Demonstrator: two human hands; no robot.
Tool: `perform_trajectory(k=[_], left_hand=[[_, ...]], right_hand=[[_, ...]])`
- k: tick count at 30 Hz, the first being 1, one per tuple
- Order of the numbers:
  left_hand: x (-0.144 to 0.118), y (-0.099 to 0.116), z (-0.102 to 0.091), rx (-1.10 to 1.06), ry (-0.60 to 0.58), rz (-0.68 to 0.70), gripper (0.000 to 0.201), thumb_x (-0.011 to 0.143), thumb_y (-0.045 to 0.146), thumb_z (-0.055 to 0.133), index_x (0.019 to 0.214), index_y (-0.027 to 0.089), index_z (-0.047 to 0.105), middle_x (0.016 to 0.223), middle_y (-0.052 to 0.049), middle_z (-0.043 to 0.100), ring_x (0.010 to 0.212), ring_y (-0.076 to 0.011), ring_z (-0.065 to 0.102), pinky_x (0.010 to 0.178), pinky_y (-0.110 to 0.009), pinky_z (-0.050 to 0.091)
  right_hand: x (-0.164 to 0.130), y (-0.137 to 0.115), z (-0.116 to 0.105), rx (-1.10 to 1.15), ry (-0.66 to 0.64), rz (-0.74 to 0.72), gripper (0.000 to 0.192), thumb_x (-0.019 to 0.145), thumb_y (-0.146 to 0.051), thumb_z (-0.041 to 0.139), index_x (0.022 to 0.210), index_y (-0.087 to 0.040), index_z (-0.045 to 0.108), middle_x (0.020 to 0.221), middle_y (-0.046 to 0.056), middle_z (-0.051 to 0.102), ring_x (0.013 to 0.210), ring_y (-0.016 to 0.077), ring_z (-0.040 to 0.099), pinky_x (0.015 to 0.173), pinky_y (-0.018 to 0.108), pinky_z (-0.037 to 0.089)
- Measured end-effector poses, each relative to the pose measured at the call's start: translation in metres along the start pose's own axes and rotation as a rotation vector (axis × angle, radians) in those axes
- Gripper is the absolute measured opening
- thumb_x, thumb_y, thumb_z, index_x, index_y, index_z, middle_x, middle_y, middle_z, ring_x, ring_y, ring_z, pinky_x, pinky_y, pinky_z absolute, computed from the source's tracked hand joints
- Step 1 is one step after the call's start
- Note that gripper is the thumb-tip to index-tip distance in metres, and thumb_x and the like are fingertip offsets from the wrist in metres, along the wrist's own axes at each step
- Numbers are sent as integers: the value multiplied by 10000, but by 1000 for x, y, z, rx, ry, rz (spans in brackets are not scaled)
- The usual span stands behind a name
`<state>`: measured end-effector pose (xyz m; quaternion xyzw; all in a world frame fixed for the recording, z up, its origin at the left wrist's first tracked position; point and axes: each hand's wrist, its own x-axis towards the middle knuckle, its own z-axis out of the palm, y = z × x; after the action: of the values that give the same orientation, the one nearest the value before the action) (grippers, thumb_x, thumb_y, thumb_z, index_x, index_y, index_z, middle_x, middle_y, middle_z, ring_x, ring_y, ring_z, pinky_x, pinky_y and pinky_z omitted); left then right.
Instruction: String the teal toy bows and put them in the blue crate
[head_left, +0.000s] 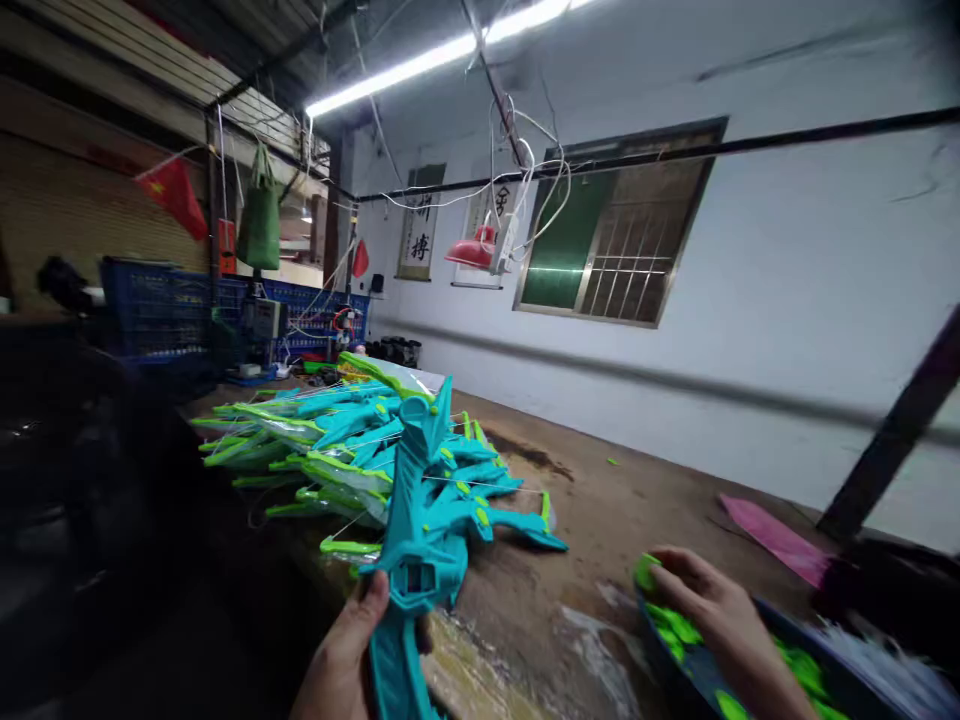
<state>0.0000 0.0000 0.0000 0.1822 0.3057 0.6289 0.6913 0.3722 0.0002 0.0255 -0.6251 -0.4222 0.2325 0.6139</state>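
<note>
Two hands work: left hand [341,660] clenched on teal toy bow [416,560], right hand [709,605] pinching green pieces [679,628] inside bin [660,655] near table edge.

Workbench [600,520], layout taken from the pile of toy bows [352,450] lying on it:
- Toy bow [412,560]: just before the pile, upright, in the left hand [341,660].
- Bin [697,680]: right of the pile, at the near edge; small parts [675,628] in it, right hand [712,605] on them.
- Flat sheet [772,535]: far right, on the bench.
- Crates [172,305]: behind the pile, to the left.
- Window [615,235]: in the wall behind, to the right.
- Hanging lamp [474,248]: above and behind the pile.
</note>
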Motion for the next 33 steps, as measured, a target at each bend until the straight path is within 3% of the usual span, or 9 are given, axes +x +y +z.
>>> perform_trajectory(k=[4, 7, 10, 13, 17, 21, 27, 33], left_hand=[[-14, -10, 7, 45, -38, -54, 573, 648, 446, 912, 1117, 194, 701, 827, -82, 801, 830, -319, 766, 709, -381, 617], [-22, -12, 10, 122, -118, -15, 723, 644, 480, 908, 1242, 182, 632, 905, -110, 804, 848, -323, 760, 717, -376, 599], [-23, -13, 6, 168, -159, 61, 763, 657, 490, 900, 1287, 196, 585, 1026, -127, 796, 982, -325, 738, 877, -411, 567], [-21, -15, -2, 205, -184, 75, 724, 681, 496, 885, 1273, 212, 581, 1082, -125, 789, 1097, -329, 701, 972, -427, 521], [-23, -20, -8, 192, -218, 22, 673, 713, 482, 869, 1268, 239, 576, 1148, -112, 777, 1121, -323, 695, 969, -415, 518], [-30, -22, -5, 108, -219, -29, 645, 703, 453, 885, 1236, 248, 584, 1180, -102, 768, 1127, -318, 698, 989, -413, 521], [-38, -16, 3, -12, -211, -125, 667, 697, 378, 905, 1255, 266, 558, 1181, -88, 769, 1079, -305, 725, 1010, -435, 533], [-51, -11, 14, 0, -121, -15, 619, 641, 375, 924, 1178, 242, 647, 1024, -82, 807, 1007, -337, 744, 934, -438, 576]], right_hand=[[-82, -51, 69, 113, -277, -148, 363, 758, -531, 810, 841, -189, 721, 783, 61, 721, 744, 213, 687, 726, 270, 577], [-129, -72, 105, 206, -417, -287, 209, 855, -429, 756, 874, -225, 714, 949, 68, 718, 930, 244, 686, 856, 318, 561], [-156, -73, 129, 258, -329, -400, 188, 860, -437, 755, 853, -251, 731, 1182, 87, 675, 1205, 305, 590, 1060, 421, 446], [-168, -62, 148, 337, -176, -306, 268, 827, -512, 775, 835, -246, 745, 1377, 106, 588, 1364, 349, 463, 1154, 500, 313], [-172, -52, 164, 458, -139, -108, 349, 749, -550, 827, 773, -216, 727, 1449, 123, 531, 1377, 373, 450, 1121, 500, 349], [-174, -48, 173, 525, -126, -51, 343, 736, -540, 837, 765, -220, 715, 1466, 104, 517, 1385, 359, 445, 1107, 474, 370], [-181, -45, 179, 485, -27, -154, 315, 806, -501, 786, 809, -214, 655, 1500, 101, 478, 1365, 331, 474, 1072, 432, 413], [-184, -43, 181, 311, 1, -337, 212, 894, -398, 690, 852, -219, 582, 1520, 102, 449, 1392, 313, 438, 1127, 459, 339]])
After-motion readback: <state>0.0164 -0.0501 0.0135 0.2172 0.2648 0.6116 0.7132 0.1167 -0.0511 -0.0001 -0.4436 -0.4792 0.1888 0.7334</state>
